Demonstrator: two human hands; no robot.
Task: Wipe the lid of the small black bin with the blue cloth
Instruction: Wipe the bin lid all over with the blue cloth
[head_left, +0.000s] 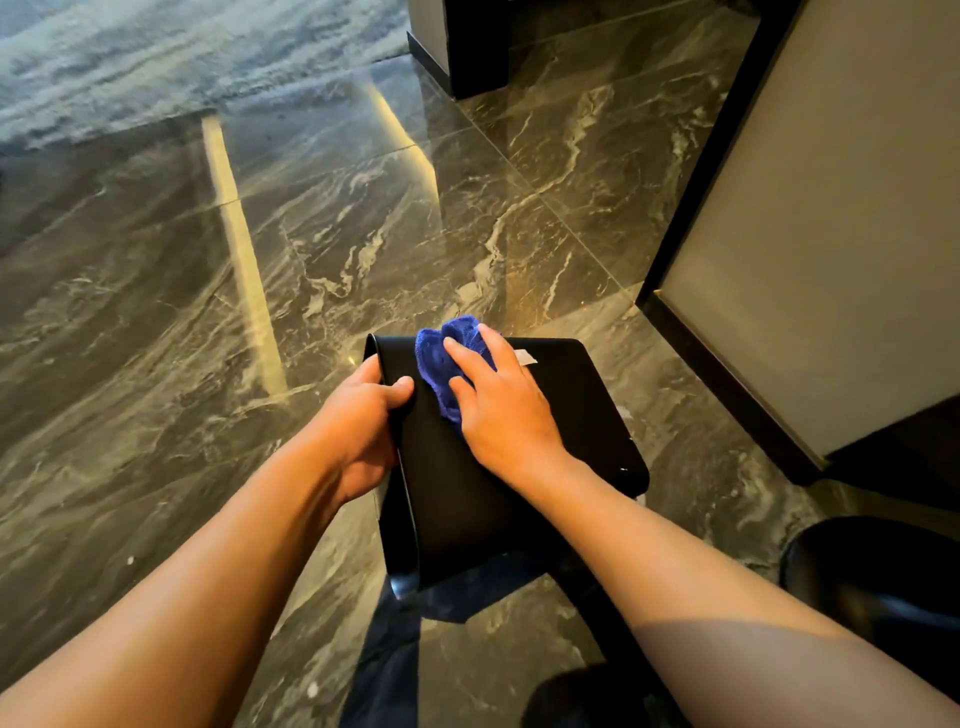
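- The small black bin (519, 467) is held above a dark marbled floor (156, 312), with its flat black lid (571, 395) turned up toward the camera.
- The left hand (358, 431) is curled closed around the lid's left edge: the thumb lies on top of the lid and the fingers wrap out of sight below the rim.
- The right hand (498, 405) lies flat and spread, palm down, pressing the blue cloth (447, 358) against the lid; nothing is pinched between its fingers, the cloth is only trapped beneath them.
- The cloth is bunched under and just beyond the right hand's fingertips, at the far-left part of the lid, and bulges past the far edge.
- The cloth sits just to the right of the left thumb, close to it; whether they touch cannot be told.
- A small pale label (527, 357) shows on the lid just to the right of the right hand's fingers.
- To the right of the right hand, well apart, stands a light panel with a dark frame (805, 234).
- Below the right forearm, near the frame's lower right corner, sits a dark rounded object (872, 582), too dim to identify.
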